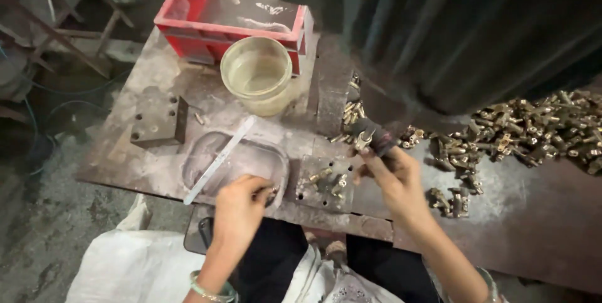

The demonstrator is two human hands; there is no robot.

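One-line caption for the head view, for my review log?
Right hand holds a small brass fitting at a dark press; left hand pinches another over a clear plastic tray on a grimy metal workbench.

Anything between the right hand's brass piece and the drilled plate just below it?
Nothing visible. The right hand holds a brass fitting above and right of the fixture plate; brass pieces already sit on the plate.

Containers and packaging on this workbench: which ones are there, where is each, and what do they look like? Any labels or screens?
Red crate: far edge, rectangular plastic.
Bucket: before the crate, round, yellowish, translucent.
Clear tray: near the left hand, shallow, cloudy.
White sack: below the bench, woven.
Labels or screens: none visible.
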